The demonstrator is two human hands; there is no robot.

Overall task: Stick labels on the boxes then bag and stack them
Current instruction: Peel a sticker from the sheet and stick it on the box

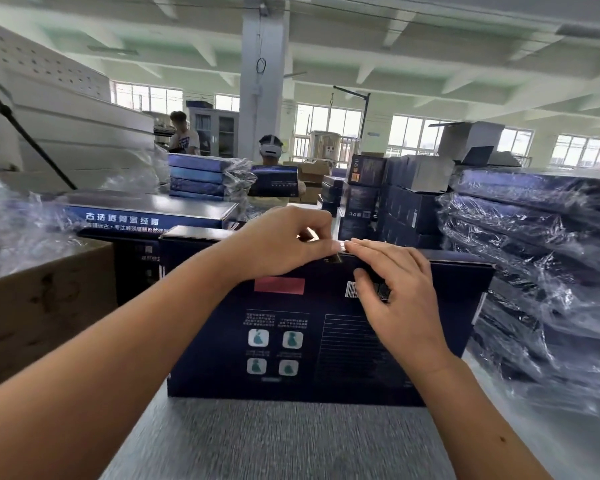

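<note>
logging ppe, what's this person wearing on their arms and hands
Nothing visible: no sleeves in frame, and the left hand and right hand show no gloves, rings or watch. A small dark spot marks the right forearm.

A brown carton [39, 306] sits left of your grey desk [274, 441]. Beyond stand a white pillar [262, 81], a glass-door cabinet [219, 133], a standing person [184, 135] and a headset wearer [270, 150].

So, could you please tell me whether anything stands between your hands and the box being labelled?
Nothing visible does. The left hand pinches a small pale strip at the top edge of the box, and the right hand rests on that edge beside it.
</note>
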